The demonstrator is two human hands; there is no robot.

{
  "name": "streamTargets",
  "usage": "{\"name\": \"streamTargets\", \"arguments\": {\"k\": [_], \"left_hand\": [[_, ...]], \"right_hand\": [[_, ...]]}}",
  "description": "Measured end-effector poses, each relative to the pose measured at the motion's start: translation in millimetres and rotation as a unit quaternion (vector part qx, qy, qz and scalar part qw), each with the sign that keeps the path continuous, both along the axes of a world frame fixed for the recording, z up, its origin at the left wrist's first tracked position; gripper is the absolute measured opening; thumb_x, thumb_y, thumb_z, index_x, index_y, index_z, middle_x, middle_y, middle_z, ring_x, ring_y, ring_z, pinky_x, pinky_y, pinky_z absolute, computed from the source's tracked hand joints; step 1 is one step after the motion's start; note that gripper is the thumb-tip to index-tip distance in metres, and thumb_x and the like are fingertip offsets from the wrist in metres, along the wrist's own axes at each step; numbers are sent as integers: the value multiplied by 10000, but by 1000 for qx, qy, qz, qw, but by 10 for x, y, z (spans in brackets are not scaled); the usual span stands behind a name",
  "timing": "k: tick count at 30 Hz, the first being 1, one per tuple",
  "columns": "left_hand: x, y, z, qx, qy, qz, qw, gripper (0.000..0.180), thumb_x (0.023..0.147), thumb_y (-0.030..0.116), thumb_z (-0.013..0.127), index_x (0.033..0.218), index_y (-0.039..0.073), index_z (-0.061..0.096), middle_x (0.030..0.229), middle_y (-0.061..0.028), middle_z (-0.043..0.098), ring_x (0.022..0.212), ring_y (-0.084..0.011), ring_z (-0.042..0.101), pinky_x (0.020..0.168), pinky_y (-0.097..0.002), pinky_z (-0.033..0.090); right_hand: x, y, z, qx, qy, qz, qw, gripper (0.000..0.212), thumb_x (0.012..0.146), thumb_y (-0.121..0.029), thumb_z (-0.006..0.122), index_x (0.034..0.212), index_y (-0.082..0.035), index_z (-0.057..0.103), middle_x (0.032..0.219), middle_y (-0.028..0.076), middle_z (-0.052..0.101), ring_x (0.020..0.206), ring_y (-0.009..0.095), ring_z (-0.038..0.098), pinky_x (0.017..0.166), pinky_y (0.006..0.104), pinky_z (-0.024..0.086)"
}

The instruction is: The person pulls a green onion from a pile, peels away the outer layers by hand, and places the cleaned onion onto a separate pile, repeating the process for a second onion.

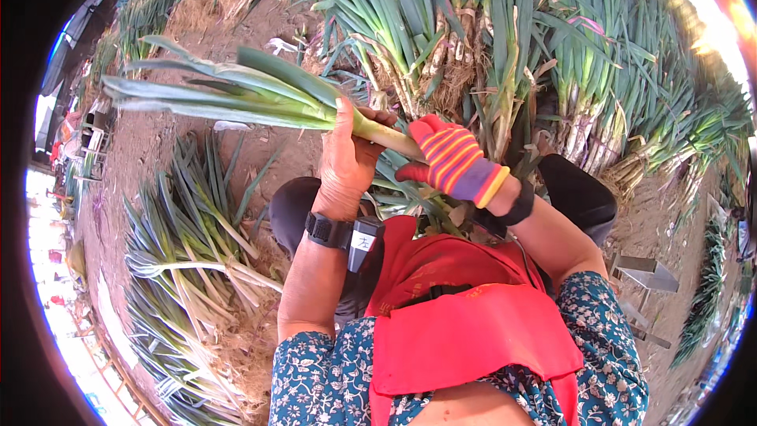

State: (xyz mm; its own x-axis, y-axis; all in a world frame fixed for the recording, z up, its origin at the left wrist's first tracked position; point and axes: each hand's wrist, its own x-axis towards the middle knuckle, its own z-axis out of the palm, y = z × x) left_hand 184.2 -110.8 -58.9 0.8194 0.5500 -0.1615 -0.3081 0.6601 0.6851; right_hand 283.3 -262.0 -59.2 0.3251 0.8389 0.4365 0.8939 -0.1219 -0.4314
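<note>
A large green onion is held crosswise in front of me, its green leaves fanning out to the left and its pale stalk pointing right. My bare left hand is closed around the stalk where the leaves begin. My right hand, in a striped knitted glove, grips the pale end of the same stalk; its root tip is hidden by the glove. Below the hands, loose green leaves lie between my knees, partly covered by my red apron.
A heap of green onions with tangled roots lies to my left. Tied bundles stand upright ahead, and more bundles lean at the right. A small metal-topped stand is beside my right elbow. Bare earth shows between the piles.
</note>
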Motion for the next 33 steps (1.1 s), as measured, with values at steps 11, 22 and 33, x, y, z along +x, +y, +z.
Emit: {"name": "streamTargets", "arguments": {"k": [11,22,33], "left_hand": [[-133,49,19,34,27,-48,998,519,899,505,511,930,-13,546,876,-157,600,859,-287,603,788,-453,511],[-69,6,-61,12,116,19,993,476,894,474,544,937,2,502,822,-150,593,785,-293,621,728,-447,533],[-131,-36,-16,67,56,-95,992,570,907,520,483,1036,-34,528,930,-170,612,885,-283,616,813,-424,507]], "right_hand": [[-73,155,-270,73,36,9,997,120,796,-132,619,748,-52,544,675,168,558,625,355,569,528,447,444],[-247,62,-191,58,53,6,997,170,761,-144,663,805,-37,538,805,168,588,677,367,586,565,441,464],[33,65,-550,21,145,-64,987,113,752,-110,614,788,-28,545,701,201,565,706,390,582,576,455,453]]}}
